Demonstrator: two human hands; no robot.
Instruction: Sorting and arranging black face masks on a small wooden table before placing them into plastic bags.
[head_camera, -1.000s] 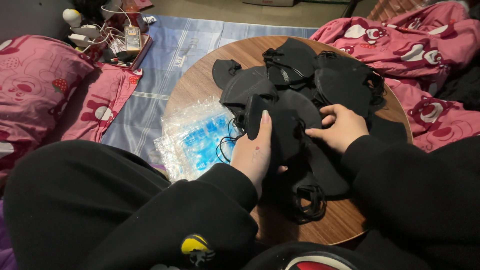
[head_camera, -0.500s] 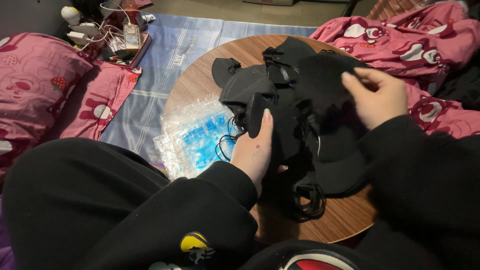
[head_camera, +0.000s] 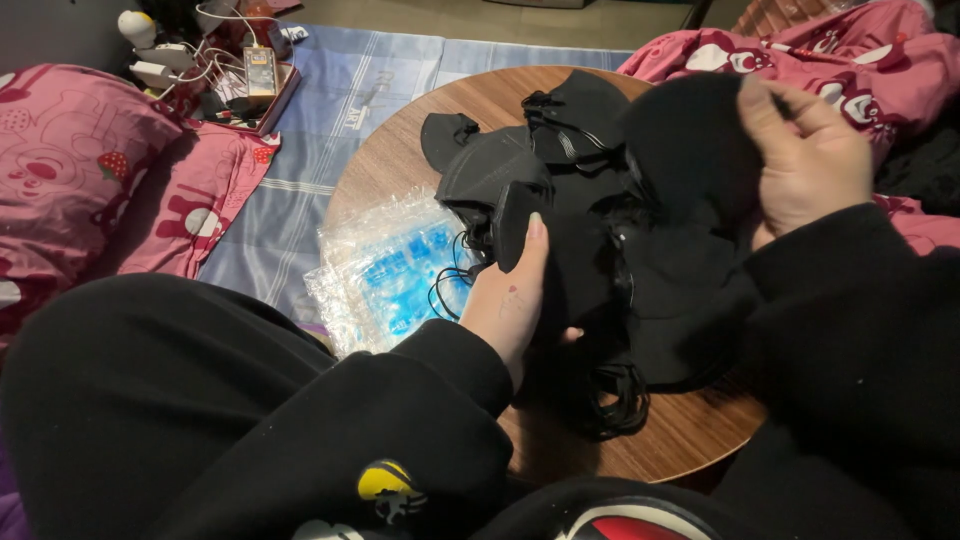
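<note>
A heap of black face masks with thin ear loops lies on a round wooden table. My left hand grips a stack of black masks at the heap's near left side, thumb on top. My right hand is raised at the right and pinches one black mask, held above the heap. A tangle of black loops hangs near the table's front edge.
Clear plastic packets with blue print lie on the table's left part. Pink patterned bedding lies left and at the far right. A red tray with chargers and cables sits at the back left on a blue striped sheet.
My right hand has left the heap and risen to the right, lifting one black mask with it. My left hand has stayed on its stack.
</note>
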